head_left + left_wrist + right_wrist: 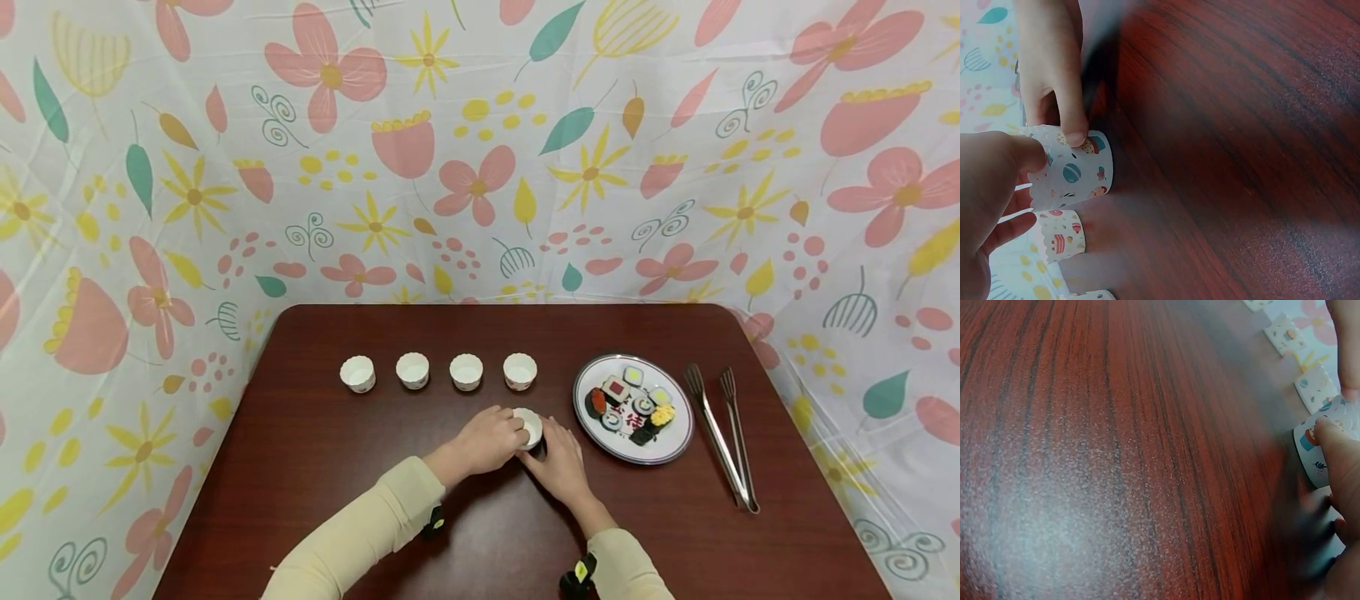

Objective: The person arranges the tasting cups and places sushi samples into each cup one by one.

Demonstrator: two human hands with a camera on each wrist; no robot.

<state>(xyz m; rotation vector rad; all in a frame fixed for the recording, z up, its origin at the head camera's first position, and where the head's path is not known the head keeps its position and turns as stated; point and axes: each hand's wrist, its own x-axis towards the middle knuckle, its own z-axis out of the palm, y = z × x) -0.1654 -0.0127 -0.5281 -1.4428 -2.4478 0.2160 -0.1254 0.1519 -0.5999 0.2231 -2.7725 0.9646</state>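
Observation:
Both hands are on one white paper baking cup (pixel 533 427) with a scalloped rim and printed cupcake pictures, near the middle of the table. My left hand (pixel 489 438) pinches its rim from the left, the thumb on the printed outside; some fingers are hidden. On the opposite side, my right hand (pixel 561 463) holds the cup, thumb pressed against its wall. In the left wrist view the cup (pixel 1071 174) lies between both thumbs. Behind it stand several similar baking cups (pixel 467 372) in a row, upright, mouths up.
To the right is a round white plate (pixel 673 435) with a dark rim line, bearing several sushi pieces (pixel 617 388). Metal tongs (pixel 720 442) lie spread beyond it near the table's right edge. A floral cloth (pixel 480 100) hangs behind the dark wooden table (pixel 300 467).

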